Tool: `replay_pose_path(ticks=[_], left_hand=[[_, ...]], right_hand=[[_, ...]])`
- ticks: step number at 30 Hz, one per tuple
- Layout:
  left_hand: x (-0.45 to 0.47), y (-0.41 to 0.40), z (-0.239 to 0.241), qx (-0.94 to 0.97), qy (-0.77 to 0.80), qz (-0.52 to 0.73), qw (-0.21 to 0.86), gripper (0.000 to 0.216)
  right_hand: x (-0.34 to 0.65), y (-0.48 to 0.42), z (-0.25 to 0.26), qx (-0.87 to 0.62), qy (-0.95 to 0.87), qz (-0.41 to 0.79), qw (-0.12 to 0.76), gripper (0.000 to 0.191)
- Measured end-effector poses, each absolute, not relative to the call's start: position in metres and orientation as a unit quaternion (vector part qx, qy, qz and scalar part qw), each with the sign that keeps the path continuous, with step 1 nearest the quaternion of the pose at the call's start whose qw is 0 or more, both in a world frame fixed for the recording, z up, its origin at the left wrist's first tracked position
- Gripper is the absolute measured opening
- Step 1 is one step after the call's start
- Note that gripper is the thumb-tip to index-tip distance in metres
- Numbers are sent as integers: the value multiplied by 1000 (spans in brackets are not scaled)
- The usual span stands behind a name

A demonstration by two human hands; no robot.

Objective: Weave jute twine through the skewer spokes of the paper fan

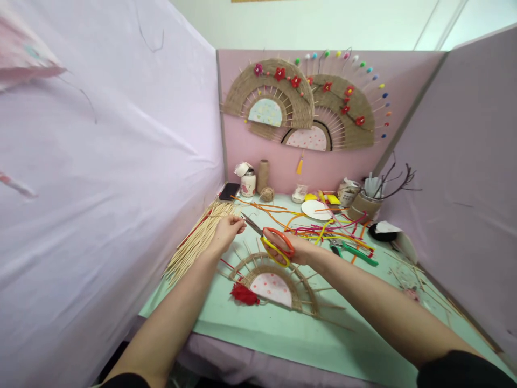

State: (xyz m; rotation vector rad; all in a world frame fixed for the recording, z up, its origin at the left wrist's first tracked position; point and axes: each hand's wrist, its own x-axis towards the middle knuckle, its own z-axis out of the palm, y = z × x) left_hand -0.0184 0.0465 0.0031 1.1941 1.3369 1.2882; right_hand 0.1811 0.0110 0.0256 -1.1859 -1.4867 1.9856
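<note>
Fingers pinched together, my left hand [228,231] is above the far left of a half-made fan. Whatever lies between those fingertips is too small to make out. My right hand [298,249] grips scissors [264,235] with red and yellow handles. The blade tips point at my left fingertips, with a small gap between. Beneath both hands lies the fan [297,288], a half circle of sticks woven with brown twine around a white, red-dotted centre. A red tassel [244,294] rests at its left end.
Bamboo sticks [194,242] are spread at the left. Coloured pipe cleaners [323,230] and green-handled pliers [357,252] lie to the right. Behind stand a twine cone [263,175], a white plate [316,210] and a pot of twigs [363,207]. Finished fans [278,86] hang on the back panel.
</note>
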Motion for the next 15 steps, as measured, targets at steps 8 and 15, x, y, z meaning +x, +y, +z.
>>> replay_pose_path(ticks=[8,15], left_hand=[[-12,37,10,490,540,511,456,21],[-46,-21,46,673,487,327,450,19]], right_hand=[[188,1,28,-430,-608,627,230,53],[262,-8,53,-553,-637,433,319,50]])
